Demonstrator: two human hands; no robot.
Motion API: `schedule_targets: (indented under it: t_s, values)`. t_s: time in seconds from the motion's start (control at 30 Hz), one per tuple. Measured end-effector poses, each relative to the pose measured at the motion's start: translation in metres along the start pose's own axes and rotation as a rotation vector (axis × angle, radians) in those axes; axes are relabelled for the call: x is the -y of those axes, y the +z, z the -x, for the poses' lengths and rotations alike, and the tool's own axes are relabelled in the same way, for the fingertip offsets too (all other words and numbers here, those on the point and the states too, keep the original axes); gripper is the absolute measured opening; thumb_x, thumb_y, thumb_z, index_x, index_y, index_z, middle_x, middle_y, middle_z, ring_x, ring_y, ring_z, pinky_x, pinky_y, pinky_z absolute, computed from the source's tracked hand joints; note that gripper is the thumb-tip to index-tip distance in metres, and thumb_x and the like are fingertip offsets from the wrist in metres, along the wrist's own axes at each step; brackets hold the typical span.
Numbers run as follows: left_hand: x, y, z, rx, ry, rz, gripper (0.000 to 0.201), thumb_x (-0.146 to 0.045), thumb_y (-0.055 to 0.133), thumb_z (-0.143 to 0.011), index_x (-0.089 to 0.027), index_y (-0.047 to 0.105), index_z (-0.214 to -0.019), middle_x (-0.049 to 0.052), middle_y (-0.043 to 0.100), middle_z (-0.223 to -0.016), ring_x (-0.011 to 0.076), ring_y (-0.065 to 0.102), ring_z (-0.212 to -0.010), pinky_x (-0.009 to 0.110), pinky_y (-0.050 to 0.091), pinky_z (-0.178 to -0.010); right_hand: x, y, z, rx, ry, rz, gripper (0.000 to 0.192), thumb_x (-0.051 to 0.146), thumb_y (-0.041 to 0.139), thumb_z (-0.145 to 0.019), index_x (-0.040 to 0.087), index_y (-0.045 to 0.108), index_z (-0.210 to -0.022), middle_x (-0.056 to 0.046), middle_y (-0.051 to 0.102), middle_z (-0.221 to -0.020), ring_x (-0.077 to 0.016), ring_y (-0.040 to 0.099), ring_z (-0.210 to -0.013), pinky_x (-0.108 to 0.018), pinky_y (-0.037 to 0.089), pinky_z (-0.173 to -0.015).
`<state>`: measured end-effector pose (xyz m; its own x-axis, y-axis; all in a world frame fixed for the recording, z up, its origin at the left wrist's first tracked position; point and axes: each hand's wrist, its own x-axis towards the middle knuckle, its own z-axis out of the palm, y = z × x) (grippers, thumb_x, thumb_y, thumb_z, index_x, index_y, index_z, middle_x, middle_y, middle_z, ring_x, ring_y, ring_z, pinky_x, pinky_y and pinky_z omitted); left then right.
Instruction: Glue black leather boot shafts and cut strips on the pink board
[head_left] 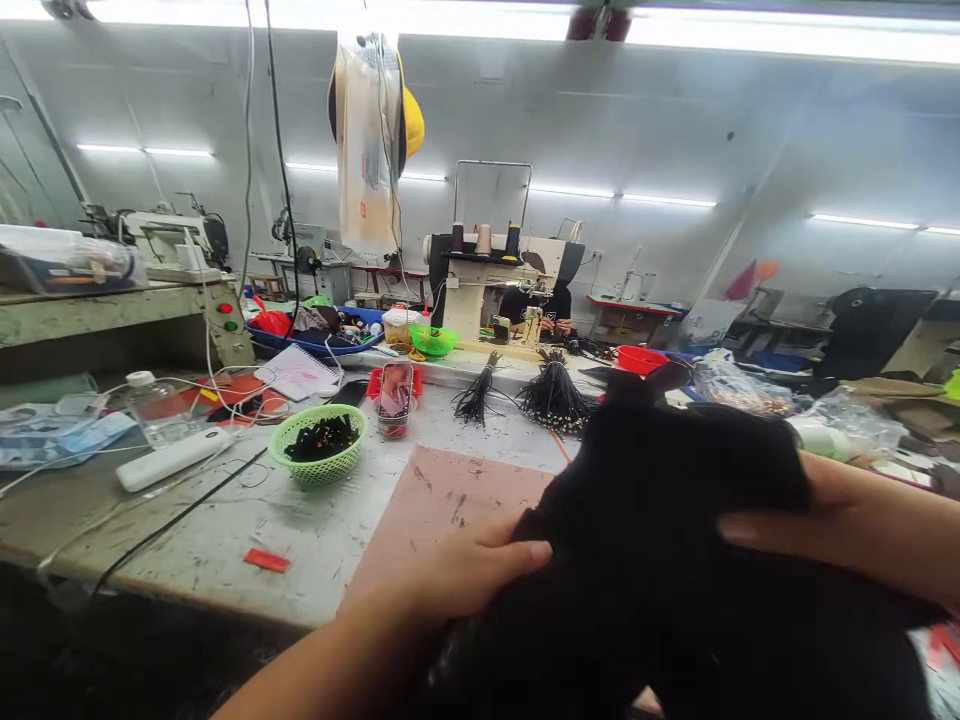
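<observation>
Workbench (315, 545), marked pink mat (416, 515), black cloth (645, 540), lit ceiling tubes (487, 20)

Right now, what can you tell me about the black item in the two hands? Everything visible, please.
The black item is large, matte and soft-looking, probably fabric, with an uneven upper edge. It is held up close to the camera, hiding part of the pink mat. The left hand grips its left edge, the right hand its right side, thumbs on the near face. Darkness and blur hide finer detail.
</observation>
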<state>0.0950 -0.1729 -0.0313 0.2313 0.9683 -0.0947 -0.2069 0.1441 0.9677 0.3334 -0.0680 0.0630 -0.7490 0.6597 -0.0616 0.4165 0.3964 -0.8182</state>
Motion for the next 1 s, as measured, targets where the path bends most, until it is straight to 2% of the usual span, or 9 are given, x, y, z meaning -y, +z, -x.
schedule_targets:
  t_s: [0.07, 0.2, 0.43, 0.53, 0.6, 0.67, 0.77, 0.9, 1.0]
  values:
    - [0.007, 0.011, -0.007, -0.099, -0.091, 0.084, 0.029, -0.036, 0.065, -0.067, -0.019, 0.066, -0.09, 0.0, 0.068, -0.08, 0.0213, 0.062, -0.08, 0.035, 0.045, -0.08, -0.004, 0.011, 0.02, -0.116, 0.016, 0.072, 0.022, 0.045, 0.065, -0.069, 0.03, 0.069, -0.084, -0.003, 0.072, -0.075, -0.0255, 0.068, -0.071, -0.031, 0.059, -0.062]
    - [0.027, 0.022, -0.028, -0.185, -0.019, -0.087, 0.02, -0.025, 0.061, -0.068, -0.019, 0.068, -0.085, 0.003, 0.07, -0.087, 0.0271, 0.06, -0.093, 0.04, 0.043, -0.087, -0.005, 0.038, 0.029, 0.093, -0.005, 0.307, 0.014, 0.035, 0.061, -0.071, 0.034, 0.069, -0.082, -0.002, 0.072, -0.074, -0.0239, 0.068, -0.069, -0.027, 0.059, -0.057]
    - [0.038, -0.001, -0.029, -0.382, 0.083, -0.105, 0.021, -0.022, 0.05, -0.075, -0.017, 0.064, -0.091, 0.003, 0.069, -0.086, 0.0252, 0.061, -0.09, 0.039, 0.045, -0.084, -0.035, 0.06, 0.016, 0.039, -0.122, 0.535, 0.025, 0.022, 0.062, -0.065, 0.021, 0.067, -0.089, -0.007, 0.069, -0.103, -0.0258, 0.067, -0.088, -0.029, 0.057, -0.071]
    - [0.03, -0.007, -0.013, -0.406, 0.111, -0.068, 0.024, -0.027, 0.052, -0.076, -0.016, 0.063, -0.094, 0.003, 0.069, -0.083, 0.0242, 0.062, -0.084, 0.035, 0.048, -0.076, -0.044, 0.071, 0.026, 0.042, -0.194, 0.681, 0.022, 0.024, 0.071, -0.057, 0.022, 0.066, -0.079, -0.008, 0.071, -0.096, -0.0271, 0.069, -0.08, -0.03, 0.058, -0.061]
    - [0.023, -0.003, -0.003, -0.398, 0.125, -0.06, 0.025, -0.03, 0.056, -0.074, -0.016, 0.062, -0.094, 0.003, 0.069, -0.082, 0.0239, 0.062, -0.082, 0.034, 0.048, -0.074, -0.039, 0.079, 0.033, -0.054, -0.324, 0.724, 0.035, 0.032, 0.076, -0.053, 0.022, 0.065, -0.084, -0.008, 0.072, -0.086, -0.0266, 0.07, -0.07, -0.03, 0.058, -0.054]
    - [0.014, 0.008, 0.005, -0.337, 0.17, -0.099, 0.023, -0.031, 0.057, -0.074, -0.016, 0.062, -0.09, 0.003, 0.069, -0.083, 0.0237, 0.061, -0.083, 0.033, 0.047, -0.077, -0.027, 0.087, 0.037, -0.229, -0.508, 0.729, 0.069, 0.047, 0.076, -0.052, 0.019, 0.057, -0.112, -0.014, 0.068, -0.103, -0.0308, 0.068, -0.084, -0.035, 0.058, -0.065]
    - [0.0, 0.029, 0.011, -0.223, 0.29, -0.23, 0.019, -0.029, 0.051, -0.078, -0.016, 0.061, -0.086, 0.004, 0.067, -0.088, 0.0234, 0.059, -0.089, 0.033, 0.043, -0.082, -0.008, 0.106, 0.035, -0.405, -0.724, 0.784, 0.108, 0.053, 0.07, -0.058, 0.012, 0.017, -0.143, -0.022, 0.034, -0.14, -0.0394, 0.044, -0.12, -0.047, 0.048, -0.09]
    - [-0.009, 0.042, 0.017, -0.21, 0.36, -0.38, 0.019, -0.029, 0.045, -0.084, -0.018, 0.059, -0.091, 0.004, 0.066, -0.092, 0.0218, 0.058, -0.09, 0.031, 0.043, -0.081, 0.001, 0.135, 0.026, -0.473, -0.81, 0.901, 0.104, 0.038, 0.063, -0.066, 0.008, 0.002, -0.144, -0.024, 0.008, -0.147, -0.0464, 0.023, -0.129, -0.062, 0.04, -0.09]
    - [-0.005, 0.033, 0.02, -0.258, 0.325, -0.535, 0.022, -0.028, 0.042, -0.084, -0.016, 0.059, -0.09, 0.005, 0.066, -0.088, 0.0225, 0.059, -0.085, 0.032, 0.043, -0.077, -0.002, 0.139, 0.026, -0.543, -0.68, 0.841, 0.089, 0.022, 0.052, -0.071, 0.004, 0.004, -0.144, -0.025, 0.03, -0.141, -0.0381, 0.035, -0.127, -0.052, 0.047, -0.089]
